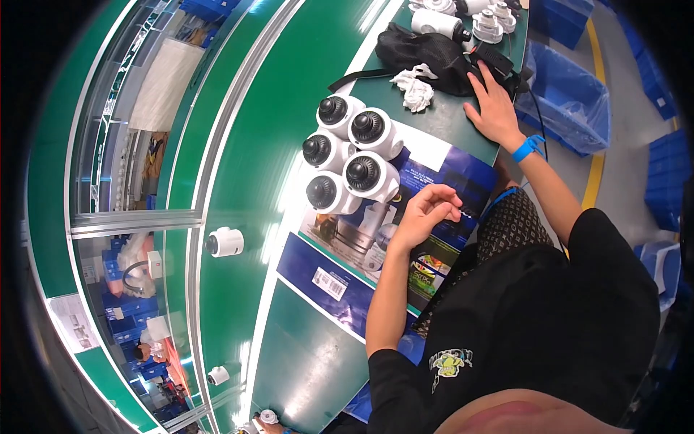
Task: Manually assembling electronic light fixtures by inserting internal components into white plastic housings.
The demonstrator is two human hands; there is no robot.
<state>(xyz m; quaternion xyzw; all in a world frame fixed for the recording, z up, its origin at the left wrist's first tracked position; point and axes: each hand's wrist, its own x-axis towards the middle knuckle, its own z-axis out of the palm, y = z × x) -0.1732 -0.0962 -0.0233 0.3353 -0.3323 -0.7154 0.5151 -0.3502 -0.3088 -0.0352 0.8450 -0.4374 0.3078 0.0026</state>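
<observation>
- Left hand (423,213) hovers over a flattened printed carton (376,239), its fingers curled loosely with thumb and forefinger pinched; what they pinch is too small to tell.
- Right hand (495,105) lies flat, fingers spread, touching a black bag (426,50) on the green bench (303,347).
- Four white dome cameras (350,163) with black lenses stand clustered just beside the left hand, at the carton's far edge.
- One white rag (416,90) lies beside the bag.
- Bare bench surface shows below the carton.
- One more white camera (225,242) sits alone on the conveyor belt (238,145).
</observation>
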